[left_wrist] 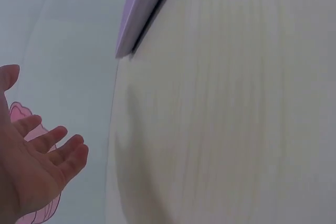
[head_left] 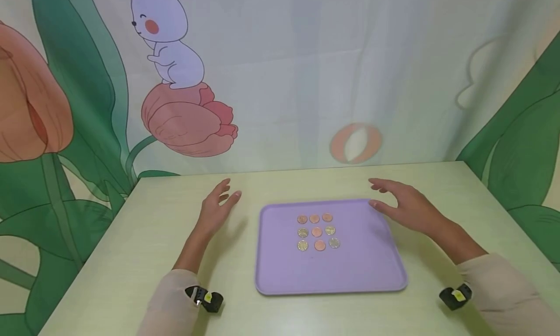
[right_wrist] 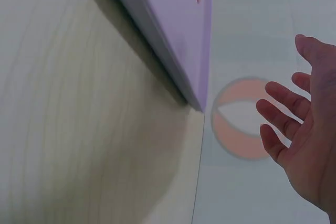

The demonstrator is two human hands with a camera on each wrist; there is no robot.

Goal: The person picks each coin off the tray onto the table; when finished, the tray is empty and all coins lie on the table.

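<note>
Several small coins (head_left: 317,232), copper, gold and silvery, lie in rows on a purple tray (head_left: 350,273), left of its middle and toward its far side. My left hand (head_left: 215,212) hovers over the table to the left of the tray, fingers loosely bent and holding nothing. Over the tray's far right corner my right hand (head_left: 407,204) is raised, its thumb overlapping the rim in the head view. That palm (right_wrist: 310,145) is bare in the right wrist view, with the fingers spread. The left palm (left_wrist: 31,171) likewise shows nothing in it.
The pale wood-grained table (head_left: 148,238) runs back to a curtain (head_left: 284,83) printed with a rabbit, tulips and leaves. A small black camera (head_left: 205,298) is strapped at the left sleeve, another black camera (head_left: 456,296) at the right.
</note>
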